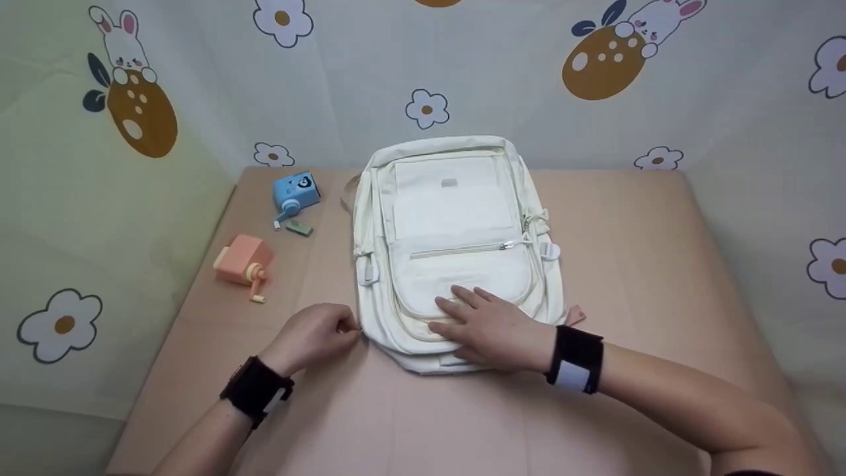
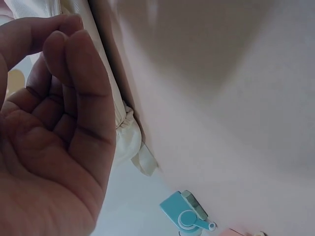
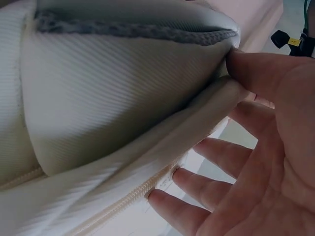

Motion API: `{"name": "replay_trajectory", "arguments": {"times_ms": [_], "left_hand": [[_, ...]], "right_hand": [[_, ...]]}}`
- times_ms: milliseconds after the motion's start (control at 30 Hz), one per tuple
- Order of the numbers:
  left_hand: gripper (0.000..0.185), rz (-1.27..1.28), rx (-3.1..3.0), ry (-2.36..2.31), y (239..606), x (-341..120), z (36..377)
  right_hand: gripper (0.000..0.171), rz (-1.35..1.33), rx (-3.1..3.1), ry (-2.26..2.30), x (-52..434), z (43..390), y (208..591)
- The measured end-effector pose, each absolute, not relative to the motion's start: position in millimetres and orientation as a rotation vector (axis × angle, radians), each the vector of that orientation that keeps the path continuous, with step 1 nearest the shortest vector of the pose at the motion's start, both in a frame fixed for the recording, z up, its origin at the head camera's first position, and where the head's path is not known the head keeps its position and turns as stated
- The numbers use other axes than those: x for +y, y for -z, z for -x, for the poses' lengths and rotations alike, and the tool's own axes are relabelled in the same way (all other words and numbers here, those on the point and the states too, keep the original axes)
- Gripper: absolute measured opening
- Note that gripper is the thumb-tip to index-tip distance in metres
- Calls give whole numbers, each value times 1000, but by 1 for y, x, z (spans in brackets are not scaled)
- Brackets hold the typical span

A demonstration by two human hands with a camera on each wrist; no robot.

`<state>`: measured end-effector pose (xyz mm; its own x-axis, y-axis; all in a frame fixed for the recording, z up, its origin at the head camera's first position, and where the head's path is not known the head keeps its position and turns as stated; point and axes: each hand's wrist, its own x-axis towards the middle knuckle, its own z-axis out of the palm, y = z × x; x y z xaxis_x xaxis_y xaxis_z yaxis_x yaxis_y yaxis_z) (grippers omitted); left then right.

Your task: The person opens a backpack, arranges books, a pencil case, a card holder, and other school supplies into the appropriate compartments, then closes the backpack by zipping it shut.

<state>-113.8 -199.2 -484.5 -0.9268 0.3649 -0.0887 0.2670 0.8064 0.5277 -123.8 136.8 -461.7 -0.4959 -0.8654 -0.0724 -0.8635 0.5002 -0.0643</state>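
Note:
A cream-white backpack (image 1: 456, 198) lies front side up, its lower end towards me. My left hand (image 1: 317, 336) is at its lower left side, thumb and forefinger pinched at the bag's edge on what looks like a zipper pull, mostly hidden by the fingertips. Seen in the left wrist view, the other fingers of that hand (image 2: 59, 118) are curled. My right hand (image 1: 499, 330) rests on the lower front with fingers spread and fairly straight. In the right wrist view, its thumb (image 3: 261, 71) touches the bag's edge beside a grey mesh-like strip (image 3: 133, 30).
Left of the backpack stand a blue hand-crank sharpener (image 1: 295, 190) and a pink hand-crank one (image 1: 244, 259). Near the blue one lies a small green block (image 1: 299, 228). A pinkish cloth covers the table (image 1: 621, 264); patterned curtains (image 1: 357, 59) enclose it.

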Motion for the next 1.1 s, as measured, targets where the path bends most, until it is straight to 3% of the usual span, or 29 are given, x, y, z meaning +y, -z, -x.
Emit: {"name": "replay_trajectory", "arguments": {"times_ms": [200, 567, 900, 1100], "left_hand": [[12, -440, 2819, -819, 482, -196, 105], [12, -511, 2902, -794, 479, -168, 84], [8, -636, 2894, -825, 488, -146, 76], [5, -639, 2908, -824, 487, -146, 78]], "right_hand": [[44, 1491, 2647, 106, 133, 124, 463], [40, 1432, 2629, 212, 130, 124, 459], [41, 1454, 2611, 222, 131, 126, 457], [51, 1451, 2572, 202, 142, 127, 448]]}}
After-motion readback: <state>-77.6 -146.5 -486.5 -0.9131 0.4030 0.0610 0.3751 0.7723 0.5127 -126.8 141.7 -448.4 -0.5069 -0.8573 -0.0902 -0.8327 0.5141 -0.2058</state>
